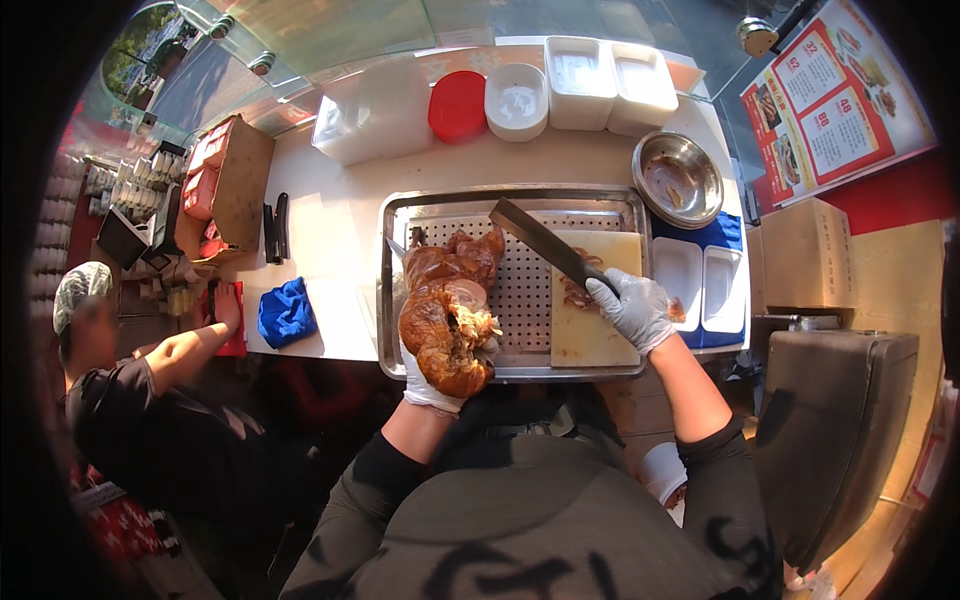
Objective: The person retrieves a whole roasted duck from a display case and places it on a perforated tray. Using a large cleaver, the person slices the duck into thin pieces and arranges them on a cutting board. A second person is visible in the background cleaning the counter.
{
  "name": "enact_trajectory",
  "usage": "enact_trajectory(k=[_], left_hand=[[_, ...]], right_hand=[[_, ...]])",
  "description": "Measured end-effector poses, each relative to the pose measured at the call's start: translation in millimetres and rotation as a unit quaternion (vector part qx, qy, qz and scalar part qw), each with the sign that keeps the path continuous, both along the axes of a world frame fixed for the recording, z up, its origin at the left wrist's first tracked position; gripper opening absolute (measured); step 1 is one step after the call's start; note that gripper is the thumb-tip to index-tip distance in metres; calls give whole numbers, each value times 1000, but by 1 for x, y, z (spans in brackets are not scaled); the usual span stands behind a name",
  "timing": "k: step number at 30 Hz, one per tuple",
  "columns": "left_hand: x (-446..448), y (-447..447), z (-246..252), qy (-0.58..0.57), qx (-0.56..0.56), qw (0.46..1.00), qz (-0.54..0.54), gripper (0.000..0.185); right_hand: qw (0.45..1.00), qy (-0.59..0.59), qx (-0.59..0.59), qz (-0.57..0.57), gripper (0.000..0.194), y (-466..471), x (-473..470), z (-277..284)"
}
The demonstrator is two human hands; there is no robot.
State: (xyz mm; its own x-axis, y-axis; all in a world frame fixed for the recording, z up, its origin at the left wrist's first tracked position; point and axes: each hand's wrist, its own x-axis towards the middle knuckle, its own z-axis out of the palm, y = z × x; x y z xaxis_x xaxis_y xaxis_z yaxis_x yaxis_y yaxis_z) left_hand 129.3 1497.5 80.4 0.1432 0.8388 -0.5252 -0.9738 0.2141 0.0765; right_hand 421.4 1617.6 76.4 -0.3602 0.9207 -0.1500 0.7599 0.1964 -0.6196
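My left hand (pixel 422 384), in a white disposable glove, holds a large piece of browned cooked meat (pixel 442 300) from below and its left side; most of the fingers are hidden under it. Pale torn flesh shows on the meat's right side. In my gloved right hand (pixel 634 307) is the handle of a long-bladed knife (pixel 541 238), its blade pointing up and left over the tray. Both are above a steel tray (pixel 517 193) with a perforated insert (pixel 517 300). A pale cutting board (pixel 600 337) with meat scraps lies at the tray's right, partly beneath the knife.
Steel bowls (pixel 677 180) and white containers (pixel 677 277) stand right of the tray. More tubs (pixel 577 82) and a red lid (pixel 458 106) line the back. Left are a blue cloth (pixel 287 313), black-handled tools (pixel 276 229) and a carton (pixel 251 180). A co-worker (pixel 165 412) stands at left.
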Motion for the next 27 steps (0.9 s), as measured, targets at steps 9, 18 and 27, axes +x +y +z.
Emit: enact_trajectory(k=[9,18,27], left_hand=[[1,-5,-12,25,0,999,20,58],[3,-4,-7,-13,14,999,25,56],[-1,-2,8,22,22,999,10,53]], right_hand=[[995,78,-40,41,45,0,-127,46],[996,65,11,58,44,0,-139,38],[991,76,-73,84,48,-25,-97,12]])
